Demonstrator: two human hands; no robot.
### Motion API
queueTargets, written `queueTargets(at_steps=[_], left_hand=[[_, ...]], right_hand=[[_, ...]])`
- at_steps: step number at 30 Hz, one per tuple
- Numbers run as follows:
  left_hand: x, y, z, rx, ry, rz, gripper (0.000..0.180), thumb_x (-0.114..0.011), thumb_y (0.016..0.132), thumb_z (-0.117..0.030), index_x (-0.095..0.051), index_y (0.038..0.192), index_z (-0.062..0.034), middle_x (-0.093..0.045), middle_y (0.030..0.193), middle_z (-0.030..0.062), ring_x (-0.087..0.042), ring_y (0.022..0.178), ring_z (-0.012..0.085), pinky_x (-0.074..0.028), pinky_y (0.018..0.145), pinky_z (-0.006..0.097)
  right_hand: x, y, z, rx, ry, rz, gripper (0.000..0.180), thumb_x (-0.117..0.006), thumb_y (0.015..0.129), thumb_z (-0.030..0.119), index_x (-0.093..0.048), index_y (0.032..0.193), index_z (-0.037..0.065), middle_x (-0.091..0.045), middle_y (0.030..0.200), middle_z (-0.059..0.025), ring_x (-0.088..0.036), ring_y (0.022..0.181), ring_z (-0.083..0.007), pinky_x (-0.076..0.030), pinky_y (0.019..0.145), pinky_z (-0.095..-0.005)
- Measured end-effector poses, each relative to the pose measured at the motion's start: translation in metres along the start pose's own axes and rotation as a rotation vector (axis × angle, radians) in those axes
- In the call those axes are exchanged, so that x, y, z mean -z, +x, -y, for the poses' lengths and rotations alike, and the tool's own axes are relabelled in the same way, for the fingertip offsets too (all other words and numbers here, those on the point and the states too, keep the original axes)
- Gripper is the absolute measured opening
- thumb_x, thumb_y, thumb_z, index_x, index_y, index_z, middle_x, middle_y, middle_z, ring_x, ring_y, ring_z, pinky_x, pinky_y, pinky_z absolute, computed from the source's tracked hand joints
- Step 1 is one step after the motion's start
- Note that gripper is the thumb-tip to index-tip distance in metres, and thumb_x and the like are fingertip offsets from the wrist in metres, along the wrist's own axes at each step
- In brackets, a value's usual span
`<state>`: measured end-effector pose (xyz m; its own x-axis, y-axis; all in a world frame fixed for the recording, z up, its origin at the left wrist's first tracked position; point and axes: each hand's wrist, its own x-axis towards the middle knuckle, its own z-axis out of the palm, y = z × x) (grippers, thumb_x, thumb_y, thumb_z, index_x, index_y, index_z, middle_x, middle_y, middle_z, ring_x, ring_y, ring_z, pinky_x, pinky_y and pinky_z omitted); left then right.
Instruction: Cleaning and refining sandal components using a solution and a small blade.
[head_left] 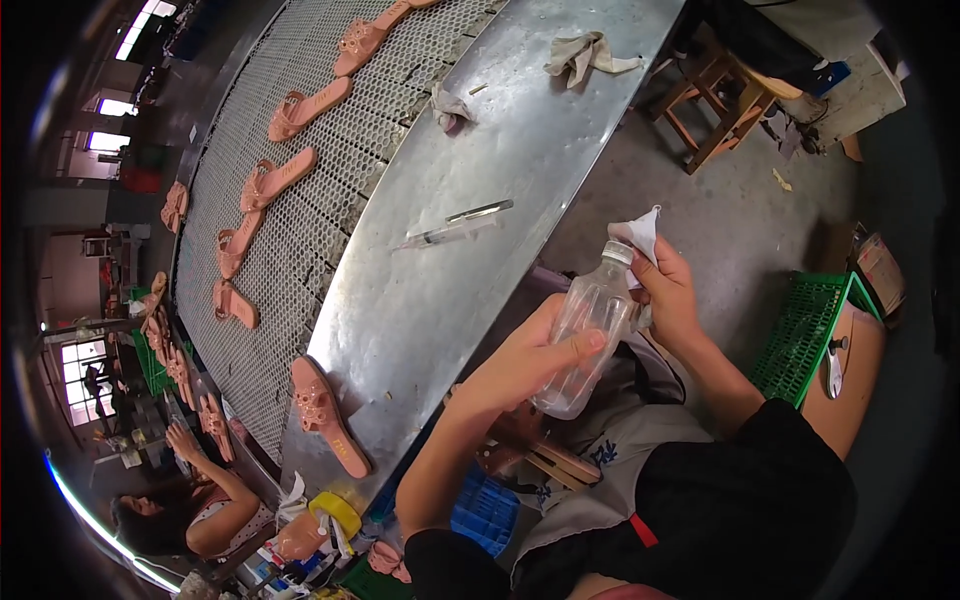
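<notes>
A clear plastic bottle [598, 292] with a pale cap is tilted in front of me, over my lap. My left hand [540, 352] is wrapped round its body, thumb across the front. At the neck, my right hand [672, 292] pinches a white cloth [640, 232] whose corner sticks up beside the cap. Whether the cloth touches the cap I cannot tell. To the left, a pink slide sandal [328, 415] lies on the metal tabletop [430, 290]. A pen [480, 211] and a clear, slender tube-like item [440, 236] rest farther up.
Several pink sandals [280, 182] sit on a mesh conveyor [330, 130] left of the tabletop. Crumpled rags [590, 58] lie at its far end. A green crate [800, 335] stands at right, a wooden stool [720, 105] beyond. Another person [205, 500] works at lower left.
</notes>
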<state>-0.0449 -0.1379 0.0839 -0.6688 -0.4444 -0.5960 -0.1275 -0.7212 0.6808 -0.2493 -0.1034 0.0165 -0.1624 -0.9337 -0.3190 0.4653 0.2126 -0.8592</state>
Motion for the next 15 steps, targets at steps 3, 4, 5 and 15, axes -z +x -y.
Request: queueTargets(at_steps=[3,4,5,15], left_hand=[[0.005,0.001,0.006,-0.027,0.058,-0.022,0.062,-0.072,0.094,-0.031,-0.042,0.14,-0.0015,-0.061,0.109,0.0093,-0.065,0.091,0.0163,-0.054,0.078,0.032],[0.006,-0.001,0.006,-0.043,0.103,-0.042,0.066,-0.075,0.091,-0.032,-0.043,0.14,-0.0018,-0.061,0.114,0.0096,-0.062,0.1,0.0171,-0.051,0.086,0.033],[0.007,-0.003,0.006,-0.06,0.146,-0.064,0.07,-0.078,0.088,-0.033,-0.044,0.14,-0.0021,-0.061,0.118,0.0098,-0.059,0.109,0.0178,-0.048,0.094,0.034],[0.039,-0.073,0.013,-0.752,0.489,-0.653,0.075,-0.086,0.075,-0.014,-0.046,0.138,-0.0022,-0.058,0.129,0.0129,-0.059,0.118,0.0225,-0.046,0.103,0.037]], right_hand=[[0.002,-0.001,0.0,-0.01,-0.017,0.035,0.032,-0.056,0.103,0.018,-0.061,0.133,0.007,-0.062,0.098,0.006,-0.042,0.068,0.0008,-0.03,0.053,-0.0164],[0.002,-0.001,0.0,-0.013,-0.024,0.048,0.032,-0.057,0.103,0.018,-0.062,0.132,0.007,-0.062,0.097,0.0059,-0.042,0.067,0.0007,-0.03,0.053,-0.0166],[0.001,-0.001,-0.001,-0.014,-0.024,0.057,0.032,-0.057,0.103,0.018,-0.062,0.132,0.007,-0.062,0.097,0.0059,-0.042,0.067,0.0007,-0.03,0.053,-0.0166],[0.013,0.0,-0.013,0.054,-0.317,-0.038,0.033,-0.058,0.103,0.02,-0.063,0.133,0.006,-0.065,0.098,-0.0009,-0.041,0.065,-0.0001,-0.03,0.054,-0.0176]])
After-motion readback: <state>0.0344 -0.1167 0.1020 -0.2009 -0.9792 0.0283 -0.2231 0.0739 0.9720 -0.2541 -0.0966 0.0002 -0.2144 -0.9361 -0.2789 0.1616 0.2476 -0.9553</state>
